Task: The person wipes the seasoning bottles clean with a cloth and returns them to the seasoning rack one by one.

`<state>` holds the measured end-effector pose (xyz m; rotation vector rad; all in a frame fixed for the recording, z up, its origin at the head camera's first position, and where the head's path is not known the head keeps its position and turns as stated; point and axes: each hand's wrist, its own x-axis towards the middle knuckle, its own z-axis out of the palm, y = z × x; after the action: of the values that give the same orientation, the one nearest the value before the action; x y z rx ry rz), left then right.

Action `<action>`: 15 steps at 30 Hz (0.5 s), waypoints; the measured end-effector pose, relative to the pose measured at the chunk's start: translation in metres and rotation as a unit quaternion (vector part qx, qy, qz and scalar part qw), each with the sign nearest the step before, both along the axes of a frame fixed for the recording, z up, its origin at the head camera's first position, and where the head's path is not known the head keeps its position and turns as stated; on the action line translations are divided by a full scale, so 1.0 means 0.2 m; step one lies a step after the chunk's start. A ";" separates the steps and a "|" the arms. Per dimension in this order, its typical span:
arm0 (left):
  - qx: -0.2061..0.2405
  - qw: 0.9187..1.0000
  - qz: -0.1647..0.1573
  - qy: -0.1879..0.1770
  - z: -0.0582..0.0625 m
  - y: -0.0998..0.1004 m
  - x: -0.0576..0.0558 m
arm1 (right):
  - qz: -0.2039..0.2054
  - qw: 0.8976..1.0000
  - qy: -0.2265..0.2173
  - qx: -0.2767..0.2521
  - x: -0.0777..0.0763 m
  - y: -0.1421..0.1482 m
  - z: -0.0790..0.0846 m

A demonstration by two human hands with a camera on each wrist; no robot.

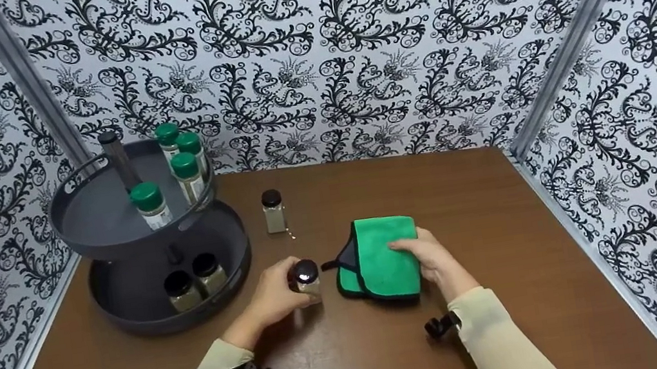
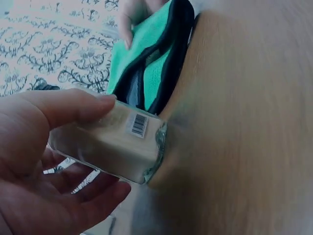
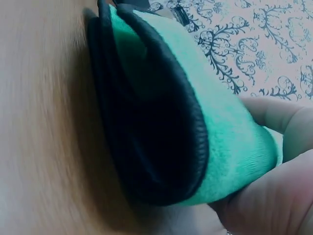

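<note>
My left hand (image 1: 273,295) grips a black-capped glass spice jar (image 1: 309,286) at the middle of the table. In the left wrist view the jar (image 2: 117,142) shows pale contents and a small barcode label, with thumb and fingers on opposite sides. To the right, my right hand (image 1: 434,258) holds a folded green cloth (image 1: 386,257) with black edging, the thumb on top. The right wrist view shows the cloth's (image 3: 225,147) open fold close to the tabletop. Behind the left hand, another black-capped jar (image 1: 273,212) stands upright with a few crumbs beside it.
At the left stands a dark two-tier round tray (image 1: 92,213). Several green-capped jars (image 1: 187,176) are on its upper tier; two black-capped jars (image 1: 195,286) sit on the lower. Patterned walls (image 1: 311,70) enclose the brown table (image 1: 466,190) at the back and sides.
</note>
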<state>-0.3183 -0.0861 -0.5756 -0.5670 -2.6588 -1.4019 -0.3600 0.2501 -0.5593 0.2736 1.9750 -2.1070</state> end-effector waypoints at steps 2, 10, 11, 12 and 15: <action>0.009 1.000 -0.004 -0.002 -0.01 -0.01 0.00 | -0.008 1.000 0.010 -0.010 0.01 -0.02 0.01; 0.064 0.997 -0.013 0.036 0.00 0.02 0.02 | -0.025 0.998 0.049 -0.027 0.05 -0.08 0.09; 0.073 0.996 -0.013 0.047 0.01 0.03 0.02 | -0.032 0.998 0.055 -0.026 0.05 -0.09 0.11; 0.083 0.995 -0.014 0.057 0.02 0.04 0.02 | -0.038 0.997 0.064 -0.025 0.06 -0.10 0.12; 0.113 0.991 -0.020 0.068 0.06 0.09 0.02 | -0.063 0.992 0.105 -0.010 0.09 -0.12 0.16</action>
<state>-0.3135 -0.0677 -0.5631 -0.6669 -2.3562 -1.5859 -0.3419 0.2267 -0.5265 0.1849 2.0998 -2.3199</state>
